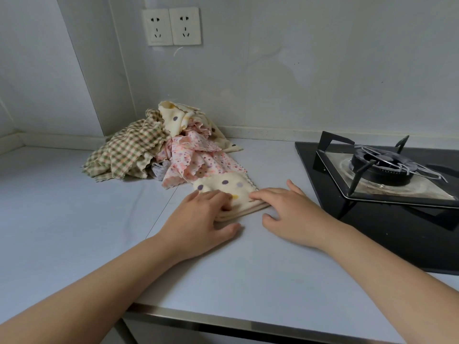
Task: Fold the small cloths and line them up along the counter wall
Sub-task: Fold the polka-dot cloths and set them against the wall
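Cream polka-dot cloth (pixel 232 191) folded on grey counter (pixel 74 219); left hand (pixel 198 217) and right hand (pixel 290 209) press it, fingers flat, grasping nothing. Crumpled cloth heap (pixel 154 150) at back edge unfolded; none lined up.

Domestic kitchen. Indicators: a black glass gas hob (pixel 372 232) with burner (pixel 380 167) and metal pan support (pixel 361 173) is set into the pale bench (pixel 74 219). Two sockets (pixel 172 26) are mounted on the plain wall (pixel 323 70) above a low upstand (pixel 273 132). Small patterned cloths (pixel 139 152) lie heaped in the corner.
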`<state>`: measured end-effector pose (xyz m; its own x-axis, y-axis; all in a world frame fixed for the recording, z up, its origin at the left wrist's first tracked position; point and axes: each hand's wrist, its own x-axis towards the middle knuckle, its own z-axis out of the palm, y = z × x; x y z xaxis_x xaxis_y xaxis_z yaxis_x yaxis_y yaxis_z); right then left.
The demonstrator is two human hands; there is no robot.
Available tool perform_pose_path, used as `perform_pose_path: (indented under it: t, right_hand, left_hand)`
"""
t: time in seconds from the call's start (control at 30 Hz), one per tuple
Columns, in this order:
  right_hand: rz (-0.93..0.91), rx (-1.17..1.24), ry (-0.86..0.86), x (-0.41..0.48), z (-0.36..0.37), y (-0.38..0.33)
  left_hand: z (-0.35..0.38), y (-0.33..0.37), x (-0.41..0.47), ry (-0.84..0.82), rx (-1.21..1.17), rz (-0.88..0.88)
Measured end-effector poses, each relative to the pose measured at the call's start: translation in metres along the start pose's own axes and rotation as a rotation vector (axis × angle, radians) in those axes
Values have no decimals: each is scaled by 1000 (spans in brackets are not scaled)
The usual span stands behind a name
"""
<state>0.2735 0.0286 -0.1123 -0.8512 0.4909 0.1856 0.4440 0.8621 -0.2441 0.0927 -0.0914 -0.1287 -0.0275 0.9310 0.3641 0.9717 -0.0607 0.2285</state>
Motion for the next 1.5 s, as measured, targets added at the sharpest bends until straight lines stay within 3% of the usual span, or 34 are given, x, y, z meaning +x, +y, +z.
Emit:
perform_pose_path:
  t: [0.17,0.23,0.43,0.63,0.87,0.97,1.07,1.2,1.3,1.43,1.5]
  right_hand:
    - [-24,93,137,-1,1,1]
    - [-50,105,159,0,3,2]
    - [-144,153,140,2,7,1]
    - [-140,87,73,2,5,0]
    - [-89,100,224,8,9,-2]
    - [-30,365,305,3,7,-6]
    - [18,671,338,0,2,-10]
    - [21,1020,321,2,-3,-15]
    - [63,1075,258,-1,-3,-21]
    - [93,1155,374,-2,-7,-21]
    - [75,1210,345,-1,-7,-19]
  left_hand:
    - [2,-4,-2,209,66,-65]
    - [0,-5,-1,222,12,-84]
    - [2,-8,-1,216,-33,-55]
    - [-8,-14,-3,31,2,29]
    - [-7,-18,-3,61,-86,-66]
    - [-8,-23,-4,87,-122,-59]
    - [-9,-20,-2,214,-207,-79]
    - [-15,-10,6,335,-718,-214]
    - [-19,-1,6,332,-945,-289]
    - [-29,7,6,317,-987,-249]
    - [-33,7,5,280,-983,-221]
